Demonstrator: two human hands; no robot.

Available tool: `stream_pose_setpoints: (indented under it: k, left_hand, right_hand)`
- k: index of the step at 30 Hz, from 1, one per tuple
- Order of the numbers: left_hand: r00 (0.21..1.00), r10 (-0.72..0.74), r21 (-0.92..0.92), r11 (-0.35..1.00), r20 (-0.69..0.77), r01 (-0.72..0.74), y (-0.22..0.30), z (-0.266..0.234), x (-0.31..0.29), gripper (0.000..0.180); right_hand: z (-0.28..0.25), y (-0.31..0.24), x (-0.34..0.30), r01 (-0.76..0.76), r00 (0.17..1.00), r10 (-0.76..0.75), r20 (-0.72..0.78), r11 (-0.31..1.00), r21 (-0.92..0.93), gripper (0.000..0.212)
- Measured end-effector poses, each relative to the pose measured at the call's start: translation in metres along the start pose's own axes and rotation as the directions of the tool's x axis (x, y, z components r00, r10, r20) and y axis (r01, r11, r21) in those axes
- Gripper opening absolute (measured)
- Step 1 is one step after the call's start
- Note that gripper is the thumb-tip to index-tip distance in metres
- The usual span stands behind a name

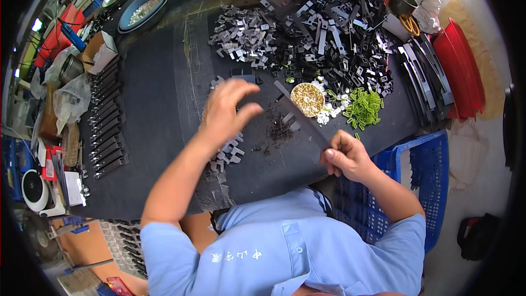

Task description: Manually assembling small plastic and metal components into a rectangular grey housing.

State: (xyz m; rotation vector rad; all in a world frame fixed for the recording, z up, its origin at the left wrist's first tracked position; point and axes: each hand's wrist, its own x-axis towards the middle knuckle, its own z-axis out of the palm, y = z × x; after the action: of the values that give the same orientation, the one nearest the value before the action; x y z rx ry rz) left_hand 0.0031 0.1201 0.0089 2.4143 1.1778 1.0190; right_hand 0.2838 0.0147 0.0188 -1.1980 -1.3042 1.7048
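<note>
My right hand is closed round the near end of a long dark flat metal strip, which slants up and left over the table. My left hand hovers left of the strip's far end, fingers apart, with nothing visible in it. Beneath the strip lies a scatter of tiny dark screw-like pieces. A round tub of small gold-coloured parts stands just right of the strip. Small white pieces and a heap of green oval rings lie beside it. Grey metal clips sit below my left hand.
Large heaps of grey clips and black metal parts cover the far side. Finished-looking dark strips line the left edge. At right are a red basket and blue crates. A blue bowl stands far left.
</note>
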Motion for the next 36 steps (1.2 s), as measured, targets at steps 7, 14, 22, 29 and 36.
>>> stream_pose_setpoints:
  k: [7, 14, 22, 29, 36]
  left_hand:
    - [0.945, -0.194, 0.161, 0.975, 0.265, 0.155, -0.070, 0.012, 0.034, 0.021]
    - [0.889, -0.385, -0.065, 0.909, 0.249, 0.412, -0.074, 0.010, 0.036, 0.012]
    - [0.725, -0.388, -0.604, 0.400, 0.569, 0.689, 0.054, -0.002, -0.018, 0.017]
    - [0.970, -0.123, -0.163, 0.974, 0.208, 0.159, 0.087, 0.003, -0.053, 0.026]
    - [0.976, 0.005, -0.591, 0.797, 0.218, 0.128, 0.075, 0.014, -0.069, 0.030]
  right_hand:
    - [-0.007, 0.005, 0.020, 0.172, 0.984, -0.170, -0.059, 0.984, 0.038, 0.042]
    - [0.010, -0.024, 0.041, -0.024, 0.992, -0.023, -0.128, 0.935, -0.354, 0.047]
    - [0.041, -0.028, 0.044, 0.166, 0.969, -0.234, -0.074, 0.847, -0.504, 0.016]
    - [0.048, -0.020, 0.025, 0.348, 0.921, -0.385, 0.059, 0.744, -0.571, 0.012]
    - [0.046, -0.015, 0.014, 0.502, 0.857, -0.466, 0.218, 0.664, -0.554, 0.013]
